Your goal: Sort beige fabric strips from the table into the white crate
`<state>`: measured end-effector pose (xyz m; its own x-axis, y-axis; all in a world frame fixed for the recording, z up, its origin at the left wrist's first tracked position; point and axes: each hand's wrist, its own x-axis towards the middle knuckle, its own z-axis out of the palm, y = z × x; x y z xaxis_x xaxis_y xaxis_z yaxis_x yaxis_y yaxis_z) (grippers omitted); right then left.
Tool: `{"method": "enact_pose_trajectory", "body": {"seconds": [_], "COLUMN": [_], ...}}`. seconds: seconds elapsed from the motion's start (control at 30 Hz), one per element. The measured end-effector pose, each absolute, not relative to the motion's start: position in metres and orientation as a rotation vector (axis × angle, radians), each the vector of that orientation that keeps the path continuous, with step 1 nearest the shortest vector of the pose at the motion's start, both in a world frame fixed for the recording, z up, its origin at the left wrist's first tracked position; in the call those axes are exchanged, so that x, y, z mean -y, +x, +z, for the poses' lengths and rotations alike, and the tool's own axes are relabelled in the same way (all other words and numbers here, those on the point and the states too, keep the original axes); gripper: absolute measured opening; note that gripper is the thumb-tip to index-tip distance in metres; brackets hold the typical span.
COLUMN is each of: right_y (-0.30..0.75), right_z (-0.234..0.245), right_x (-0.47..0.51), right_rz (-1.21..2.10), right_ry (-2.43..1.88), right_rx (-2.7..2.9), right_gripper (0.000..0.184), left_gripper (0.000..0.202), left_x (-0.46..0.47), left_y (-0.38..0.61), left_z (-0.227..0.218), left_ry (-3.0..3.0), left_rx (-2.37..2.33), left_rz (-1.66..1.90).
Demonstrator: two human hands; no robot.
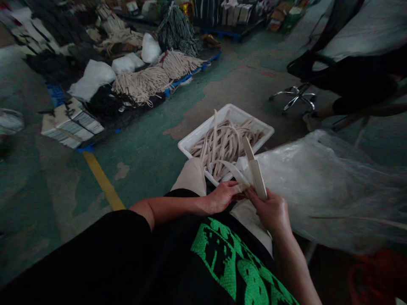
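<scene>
My left hand point(221, 198) is closed, its fingertips pinching a pale flat strap point(233, 170) that curves up towards the tray. Close beside it, my right hand point(273, 209) is closed around a flat, stiff-looking cream strip point(258, 180), which sticks up between thumb and fingers. A second flat end point(248, 148) shows above that strip; whether the two are one folded piece I cannot tell. The fingertips of both hands meet over my lap. Just beyond them is a white plastic tray point(184, 146) heaped with tangled beige straps point(219, 142).
Plastic-wrapped material point(333, 182) lies on a surface to the right. Farther right, a person in dark clothing point(365, 80) sits near a wheeled chair point(297, 95). Bundles of beige cords point(143, 84), white bags point(93, 78) and a strapped stack point(71, 123) occupy pallets at the upper left.
</scene>
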<state>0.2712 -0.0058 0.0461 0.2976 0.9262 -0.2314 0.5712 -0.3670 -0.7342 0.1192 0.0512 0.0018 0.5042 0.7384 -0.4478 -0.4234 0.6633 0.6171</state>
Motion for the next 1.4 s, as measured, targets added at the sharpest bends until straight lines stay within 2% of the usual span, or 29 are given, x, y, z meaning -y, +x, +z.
{"method": "enact_pose_trajectory", "body": {"seconds": [0.13,0.33,0.53,0.67,0.87,1.1,1.27,1.4], "right_y": [0.275,0.272,0.276,0.274,0.286,0.277,0.285,0.284], "right_z": [0.043,0.041,0.038,0.035,0.034,0.029,0.034,0.037], "right_x": [0.008,0.004,0.005,0.002,0.016,0.008,0.02,0.027], "right_rz": [0.997,0.926,0.991,0.895,1.107,1.045,1.268,1.218], "right_ry": [-2.03,-2.038,-2.058,-2.016,-2.028,-1.99,-1.961,-1.99], "right_rx": [1.355,1.363,1.387,1.389,1.405,1.288,1.27,1.23], "right_gripper": [0.052,0.054,0.045,0.048,0.048,0.052,0.053,0.051], "left_gripper": [0.053,0.051,0.049,0.047,0.046,0.045,0.044,0.047], "left_x": [-0.059,-0.053,-0.061,-0.053,-0.065,-0.052,-0.064,-0.063], "left_y": [0.115,0.117,0.115,0.119,0.113,0.119,0.109,0.107], "left_z": [0.002,0.0,-0.003,-0.005,-0.008,-0.005,-0.011,-0.013], "left_ry": [0.439,0.454,0.454,0.513,0.446,0.587,0.59,0.582], "left_rx": [-0.833,-0.787,-0.825,-0.749,-0.85,-0.782,-0.841,-0.832], "left_rz": [0.86,0.724,0.832,0.731,0.816,0.687,0.775,0.705]}}
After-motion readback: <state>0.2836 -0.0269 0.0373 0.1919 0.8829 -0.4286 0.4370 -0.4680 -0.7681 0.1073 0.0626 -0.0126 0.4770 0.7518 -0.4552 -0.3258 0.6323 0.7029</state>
